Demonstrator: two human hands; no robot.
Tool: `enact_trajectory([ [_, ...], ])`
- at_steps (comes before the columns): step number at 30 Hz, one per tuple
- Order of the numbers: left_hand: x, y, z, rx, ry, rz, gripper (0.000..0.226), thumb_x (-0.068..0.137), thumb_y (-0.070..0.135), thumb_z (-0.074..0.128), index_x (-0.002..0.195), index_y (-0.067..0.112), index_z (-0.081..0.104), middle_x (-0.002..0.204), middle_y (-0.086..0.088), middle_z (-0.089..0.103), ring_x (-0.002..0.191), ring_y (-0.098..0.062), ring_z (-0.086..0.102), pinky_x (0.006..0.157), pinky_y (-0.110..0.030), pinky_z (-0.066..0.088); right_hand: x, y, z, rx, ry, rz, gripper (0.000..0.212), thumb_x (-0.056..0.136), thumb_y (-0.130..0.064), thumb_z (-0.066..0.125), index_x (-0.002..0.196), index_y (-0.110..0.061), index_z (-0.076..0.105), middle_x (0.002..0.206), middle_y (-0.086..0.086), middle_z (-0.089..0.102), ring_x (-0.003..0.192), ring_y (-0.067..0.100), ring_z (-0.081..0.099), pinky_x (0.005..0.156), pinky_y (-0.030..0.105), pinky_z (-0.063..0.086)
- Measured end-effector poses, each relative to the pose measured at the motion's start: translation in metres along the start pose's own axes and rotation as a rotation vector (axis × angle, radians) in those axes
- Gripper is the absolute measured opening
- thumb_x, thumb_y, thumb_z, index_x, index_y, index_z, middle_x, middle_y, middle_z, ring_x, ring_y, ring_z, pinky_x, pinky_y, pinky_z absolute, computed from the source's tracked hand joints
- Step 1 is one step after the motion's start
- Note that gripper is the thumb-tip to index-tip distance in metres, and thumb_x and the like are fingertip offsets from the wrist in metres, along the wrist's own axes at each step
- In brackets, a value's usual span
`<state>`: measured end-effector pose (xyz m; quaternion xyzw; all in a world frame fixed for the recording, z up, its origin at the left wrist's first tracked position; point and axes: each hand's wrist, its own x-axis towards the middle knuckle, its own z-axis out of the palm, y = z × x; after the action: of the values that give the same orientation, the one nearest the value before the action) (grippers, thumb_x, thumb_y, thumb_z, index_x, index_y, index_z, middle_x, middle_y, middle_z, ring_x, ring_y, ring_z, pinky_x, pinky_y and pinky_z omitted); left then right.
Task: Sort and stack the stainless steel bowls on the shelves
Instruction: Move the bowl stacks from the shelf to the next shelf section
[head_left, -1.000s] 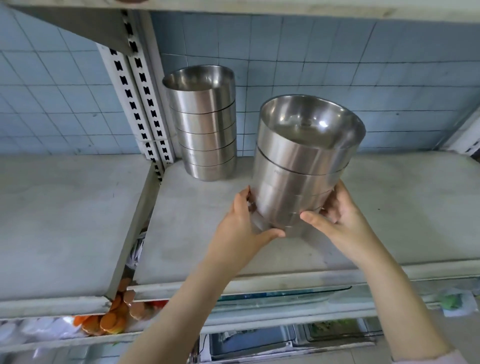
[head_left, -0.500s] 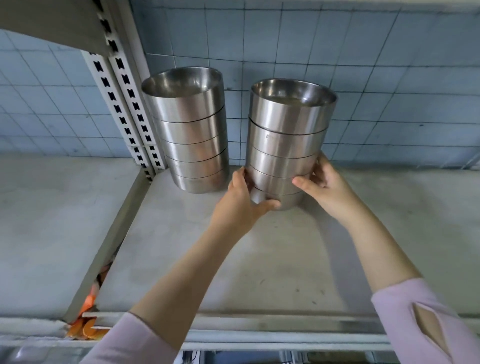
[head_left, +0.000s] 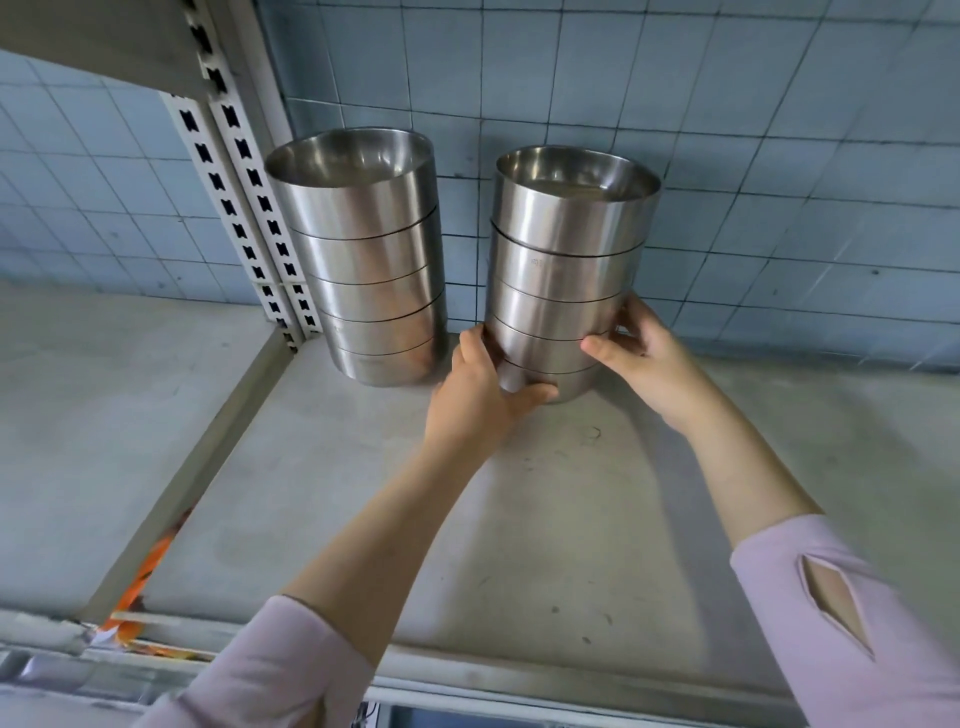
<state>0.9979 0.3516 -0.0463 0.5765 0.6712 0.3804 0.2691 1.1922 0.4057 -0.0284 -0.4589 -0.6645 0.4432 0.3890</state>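
Two stacks of stainless steel bowls stand on the grey shelf (head_left: 519, 519), near the tiled back wall. The left stack (head_left: 363, 249) of several bowls stands free beside the slotted upright. The right stack (head_left: 563, 260), also several bowls high, rests upright on the shelf a short gap away. My left hand (head_left: 480, 387) grips its lowest bowls from the left, thumb curled across the front. On the stack's right side, my right hand (head_left: 641, 353) holds it, thumb on the front and fingers wrapped behind.
A white slotted upright post (head_left: 244, 208) stands just left of the left stack and divides this shelf from another grey shelf (head_left: 104, 415). Blue wall tiles (head_left: 779, 156) close the back. Orange items (head_left: 150, 571) show through the gap below.
The right stack, carried tilted above the shelf front a second ago, has moved back toward the wall and now stands upright beside the left stack. Both hands kept hold throughout.
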Motion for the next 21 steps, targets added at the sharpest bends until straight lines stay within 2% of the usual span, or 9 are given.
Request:
enact_trajectory([
  [4, 0.000, 0.002, 0.003, -0.003, 0.022, -0.023, 0.101, 0.062, 0.051, 0.085, 0.138, 0.013, 0.030, 0.143, -0.006, 0.044, 0.126, -0.028, 0.051, 0.104, -0.048, 0.042, -0.001, 0.004, 0.003, 0.013, -0.010, -0.015, 0.072, 0.087, -0.030, 0.074, 0.149, -0.027, 0.037, 0.134, -0.013, 0.062, 0.121, -0.001, 0.059, 0.111, 0.033, 0.044],
  [6, -0.002, 0.001, 0.003, -0.018, 0.018, -0.035, 0.104, 0.060, 0.054, 0.085, 0.138, 0.014, 0.029, 0.142, -0.005, 0.045, 0.125, -0.028, 0.052, 0.104, -0.048, 0.042, -0.005, -0.003, 0.004, 0.044, 0.015, -0.020, 0.102, 0.076, -0.051, 0.081, 0.156, -0.035, 0.020, 0.150, -0.009, 0.050, 0.135, 0.004, 0.049, 0.117, 0.040, 0.037],
  [8, -0.003, 0.000, 0.002, -0.032, 0.015, -0.043, 0.106, 0.056, 0.059, 0.082, 0.137, 0.015, 0.030, 0.139, -0.005, 0.050, 0.123, -0.027, 0.054, 0.103, -0.047, 0.043, -0.007, -0.026, 0.003, 0.073, 0.142, -0.078, 0.124, 0.059, -0.073, 0.080, 0.156, -0.041, 0.010, 0.161, -0.007, 0.031, 0.145, 0.009, 0.035, 0.115, 0.035, 0.037],
  [9, -0.003, -0.001, 0.003, -0.036, 0.016, -0.048, 0.105, 0.057, 0.059, 0.081, 0.137, 0.015, 0.030, 0.137, -0.005, 0.052, 0.122, -0.026, 0.054, 0.102, -0.047, 0.043, -0.005, -0.040, 0.001, 0.100, 0.211, -0.124, 0.129, 0.057, -0.077, 0.077, 0.157, -0.036, 0.007, 0.161, -0.006, 0.028, 0.145, 0.010, 0.031, 0.110, 0.024, 0.040],
  [11, -0.004, -0.002, 0.004, -0.045, 0.016, -0.052, 0.098, 0.064, 0.051, 0.084, 0.138, 0.014, 0.030, 0.135, -0.006, 0.055, 0.122, -0.027, 0.054, 0.102, -0.046, 0.043, 0.002, -0.068, -0.004, 0.146, 0.301, -0.223, 0.122, 0.064, -0.068, 0.076, 0.158, -0.027, 0.010, 0.159, 0.000, 0.029, 0.142, 0.011, 0.033, 0.090, 0.004, 0.042],
  [12, -0.005, -0.003, 0.005, -0.050, 0.020, -0.048, 0.097, 0.066, 0.049, 0.083, 0.138, 0.013, 0.030, 0.135, -0.006, 0.055, 0.122, -0.028, 0.054, 0.102, -0.046, 0.044, 0.006, -0.079, -0.005, 0.127, 0.313, -0.259, 0.113, 0.069, -0.061, 0.075, 0.158, -0.026, 0.014, 0.158, 0.002, 0.032, 0.140, 0.011, 0.037, 0.085, 0.002, 0.043],
  [16, -0.007, -0.001, 0.005, -0.063, 0.013, -0.053, 0.102, 0.063, 0.056, 0.079, 0.140, 0.015, 0.027, 0.136, -0.007, 0.053, 0.123, -0.030, 0.052, 0.103, -0.049, 0.043, 0.016, -0.087, -0.008, 0.015, 0.287, -0.296, 0.080, 0.084, -0.036, 0.078, 0.151, -0.017, 0.038, 0.150, 0.000, 0.046, 0.130, 0.011, 0.052, 0.083, 0.008, 0.048],
  [21, -0.007, 0.001, 0.007, -0.032, 0.015, -0.066, 0.100, 0.069, 0.050, 0.080, 0.144, 0.016, 0.024, 0.138, -0.008, 0.051, 0.121, -0.031, 0.053, 0.101, -0.049, 0.044, 0.018, -0.084, -0.015, 0.022, 0.272, -0.309, 0.077, 0.086, -0.027, 0.077, 0.151, -0.012, 0.039, 0.146, -0.003, 0.050, 0.128, 0.009, 0.053, 0.085, 0.008, 0.047],
])
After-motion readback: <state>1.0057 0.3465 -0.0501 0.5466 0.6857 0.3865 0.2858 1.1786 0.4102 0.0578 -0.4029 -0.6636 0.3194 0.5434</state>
